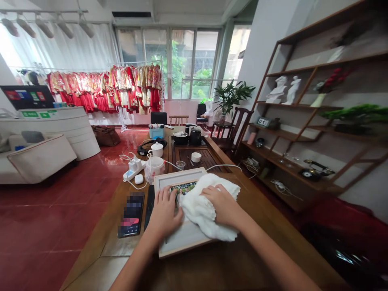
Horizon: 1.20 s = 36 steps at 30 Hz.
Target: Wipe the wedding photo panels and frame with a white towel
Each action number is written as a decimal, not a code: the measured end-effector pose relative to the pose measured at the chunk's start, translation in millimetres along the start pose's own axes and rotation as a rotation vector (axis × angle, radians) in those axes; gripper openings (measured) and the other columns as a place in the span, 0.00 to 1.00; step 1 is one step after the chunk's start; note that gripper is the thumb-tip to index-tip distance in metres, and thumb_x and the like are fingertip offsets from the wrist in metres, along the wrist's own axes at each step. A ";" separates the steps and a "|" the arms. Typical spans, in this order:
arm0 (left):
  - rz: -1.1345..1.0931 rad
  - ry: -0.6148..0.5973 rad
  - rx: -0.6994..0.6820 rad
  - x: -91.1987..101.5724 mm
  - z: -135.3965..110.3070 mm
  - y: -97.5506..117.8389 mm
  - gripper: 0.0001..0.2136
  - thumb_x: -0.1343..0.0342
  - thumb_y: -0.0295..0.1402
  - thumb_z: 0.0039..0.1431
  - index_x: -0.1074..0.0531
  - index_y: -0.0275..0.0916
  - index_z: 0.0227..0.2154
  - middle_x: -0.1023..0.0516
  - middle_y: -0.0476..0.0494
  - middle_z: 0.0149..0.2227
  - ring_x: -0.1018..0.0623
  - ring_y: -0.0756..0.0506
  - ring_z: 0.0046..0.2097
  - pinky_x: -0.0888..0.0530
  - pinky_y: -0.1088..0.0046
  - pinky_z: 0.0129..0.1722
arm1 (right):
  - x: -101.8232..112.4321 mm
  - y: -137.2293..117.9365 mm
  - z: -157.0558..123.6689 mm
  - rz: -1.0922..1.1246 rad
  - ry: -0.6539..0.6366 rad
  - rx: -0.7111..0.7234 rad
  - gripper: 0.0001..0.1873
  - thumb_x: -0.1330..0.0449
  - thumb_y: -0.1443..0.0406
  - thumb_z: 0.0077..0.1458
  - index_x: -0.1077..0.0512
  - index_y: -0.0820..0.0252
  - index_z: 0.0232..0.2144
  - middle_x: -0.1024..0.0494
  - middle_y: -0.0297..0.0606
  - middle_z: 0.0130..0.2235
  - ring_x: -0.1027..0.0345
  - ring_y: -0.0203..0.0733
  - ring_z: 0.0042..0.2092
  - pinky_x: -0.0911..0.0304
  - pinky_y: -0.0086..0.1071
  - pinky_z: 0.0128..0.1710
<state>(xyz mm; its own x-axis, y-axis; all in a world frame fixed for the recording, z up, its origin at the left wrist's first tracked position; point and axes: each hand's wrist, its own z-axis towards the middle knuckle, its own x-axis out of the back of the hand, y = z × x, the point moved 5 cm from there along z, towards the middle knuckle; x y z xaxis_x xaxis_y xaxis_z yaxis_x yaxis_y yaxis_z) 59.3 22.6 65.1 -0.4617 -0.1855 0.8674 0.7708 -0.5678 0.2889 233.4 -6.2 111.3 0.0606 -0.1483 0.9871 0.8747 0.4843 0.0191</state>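
A framed photo with a pale wooden picture frame (182,251) lies on the table before me, and part of its picture (186,187) shows between my hands. My left hand (165,211) rests on the frame's left side, fingers spread and holding nothing. Bunched under my right hand (220,202) is a white cloth (197,206), which the fingers grip against the frame. The cloth hides the frame's right part and hangs past its right edge.
Left of the frame lies a phone (131,214). Beyond it stand a power strip (133,169), a white lidded cup (157,149) and a wrapped mug (155,167). A tea tray (182,155) holds a small white cup (196,157) and a dark kettle (195,136). Shelves (291,141) stand at right.
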 end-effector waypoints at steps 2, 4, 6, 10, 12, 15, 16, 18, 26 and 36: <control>0.021 -0.045 0.009 -4.3 -0.2 -0.3 0.26 0.50 0.35 0.56 0.42 0.35 0.58 0.41 0.33 0.60 0.43 0.35 0.63 0.51 0.51 0.62 | -3.9 1.8 11.8 -0.013 0.023 -0.030 0.13 0.41 0.67 0.47 0.30 0.59 0.38 0.26 0.42 0.41 0.38 0.49 0.46 0.53 0.41 0.47; 0.027 -0.093 0.004 -7.9 -0.4 -0.4 0.28 0.52 0.35 0.57 0.46 0.35 0.61 0.41 0.33 0.61 0.44 0.36 0.63 0.53 0.51 0.63 | -7.9 2.1 23.8 -0.028 0.049 -0.067 0.17 0.42 0.69 0.45 0.30 0.60 0.41 0.27 0.44 0.43 0.39 0.51 0.47 0.54 0.43 0.48; 0.034 -0.120 0.010 -9.8 -0.3 -1.1 0.31 0.53 0.37 0.58 0.50 0.33 0.63 0.43 0.32 0.63 0.44 0.37 0.64 0.54 0.51 0.63 | -11.0 0.9 33.1 -0.039 0.071 -0.103 0.20 0.43 0.70 0.46 0.32 0.62 0.44 0.28 0.48 0.45 0.40 0.53 0.49 0.55 0.45 0.48; 0.047 -0.134 0.029 -11.0 0.3 -1.2 0.35 0.54 0.41 0.58 0.54 0.28 0.64 0.45 0.30 0.64 0.46 0.35 0.65 0.54 0.50 0.63 | -14.3 -4.6 38.2 -0.024 0.053 -0.064 0.17 0.45 0.71 0.50 0.31 0.60 0.44 0.28 0.46 0.46 0.40 0.51 0.50 0.56 0.45 0.50; 0.046 -0.142 0.030 -11.8 0.5 -0.9 0.38 0.52 0.45 0.56 0.55 0.26 0.64 0.45 0.29 0.64 0.46 0.34 0.65 0.54 0.50 0.63 | -14.3 -6.6 35.4 -0.001 0.016 0.004 0.12 0.44 0.67 0.52 0.29 0.58 0.41 0.27 0.42 0.44 0.39 0.48 0.49 0.56 0.42 0.50; 0.056 -0.154 0.031 -13.6 0.7 -1.0 0.43 0.49 0.49 0.53 0.55 0.25 0.64 0.46 0.27 0.64 0.46 0.32 0.65 0.55 0.49 0.63 | -12.5 -4.2 31.3 0.018 -0.014 0.053 0.09 0.43 0.62 0.54 0.28 0.57 0.37 0.26 0.40 0.42 0.38 0.45 0.46 0.54 0.39 0.49; 0.063 -0.153 0.034 -13.9 0.8 -1.3 0.42 0.49 0.49 0.53 0.54 0.25 0.64 0.46 0.27 0.64 0.47 0.32 0.65 0.56 0.48 0.63 | -11.8 -2.2 31.1 0.017 -0.010 0.044 0.08 0.43 0.61 0.55 0.28 0.57 0.37 0.26 0.40 0.41 0.38 0.46 0.46 0.54 0.40 0.48; 0.073 -0.149 0.038 -14.2 0.9 -1.7 0.41 0.50 0.49 0.54 0.53 0.26 0.64 0.46 0.28 0.64 0.47 0.32 0.65 0.56 0.48 0.63 | -10.8 1.6 32.4 0.006 0.012 0.004 0.09 0.45 0.63 0.56 0.28 0.59 0.37 0.27 0.43 0.41 0.39 0.48 0.46 0.55 0.42 0.48; 0.071 -0.172 0.068 -13.3 0.8 -4.9 0.41 0.50 0.53 0.53 0.45 0.25 0.61 0.45 0.26 0.63 0.47 0.31 0.65 0.56 0.49 0.63 | -8.1 -9.7 27.5 0.022 -0.005 0.054 0.06 0.43 0.64 0.54 0.29 0.57 0.35 0.27 0.39 0.40 0.38 0.46 0.45 0.55 0.40 0.47; 0.052 -0.146 0.047 -13.7 -1.7 -6.2 0.44 0.50 0.54 0.53 0.60 0.36 0.66 0.45 0.34 0.64 0.49 0.34 0.66 0.58 0.48 0.63 | -14.7 -1.5 36.4 -0.016 0.038 -0.039 0.08 0.44 0.66 0.54 0.29 0.59 0.38 0.26 0.44 0.42 0.39 0.50 0.47 0.55 0.43 0.47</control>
<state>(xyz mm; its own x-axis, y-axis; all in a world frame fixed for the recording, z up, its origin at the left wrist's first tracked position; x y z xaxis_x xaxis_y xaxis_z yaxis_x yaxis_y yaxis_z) 60.1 27.2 50.7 -0.3544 -0.0927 0.9305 0.8132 -0.5218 0.2577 213.7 26.6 102.6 0.0642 -0.1884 0.9800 0.8936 0.4480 0.0276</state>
